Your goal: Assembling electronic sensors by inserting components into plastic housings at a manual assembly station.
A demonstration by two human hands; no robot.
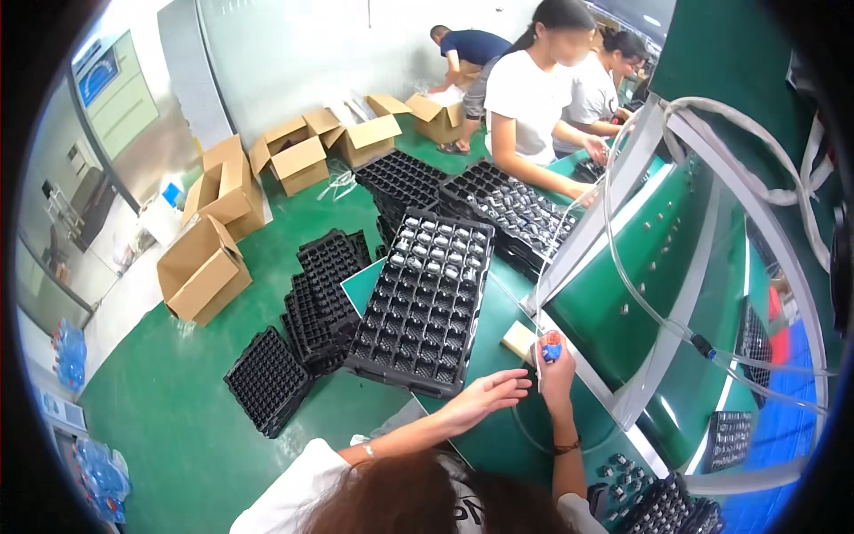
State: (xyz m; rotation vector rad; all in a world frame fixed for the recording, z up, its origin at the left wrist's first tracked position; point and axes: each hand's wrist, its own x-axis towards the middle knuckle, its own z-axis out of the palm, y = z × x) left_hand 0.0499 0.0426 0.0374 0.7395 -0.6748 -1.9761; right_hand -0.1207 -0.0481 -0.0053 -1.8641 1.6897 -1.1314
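My right hand (557,372) is closed around a small hand tool with a blue and orange end (552,346). A thin pale line runs upward beside it; the tool's exact kind is unclear. Just to its left, my left hand (485,398) is open, fingers stretched toward the right hand and nothing visible in them. Close beyond the left hand, a black plastic cell tray (414,325) lies tilted. Its far rows hold several small silver parts (436,249), while the nearer cells show none. A pale yellow block (519,341) rests on the green bench by my right hand.
Stacked black trays (325,303) stand on the floor at left, and a filled tray (516,214) lies ahead. A conveyor belt (658,231) with a metal frame and clear hoses (640,303) borders the right. Cardboard boxes (205,271) line the wall. Co-workers (529,98) work ahead.
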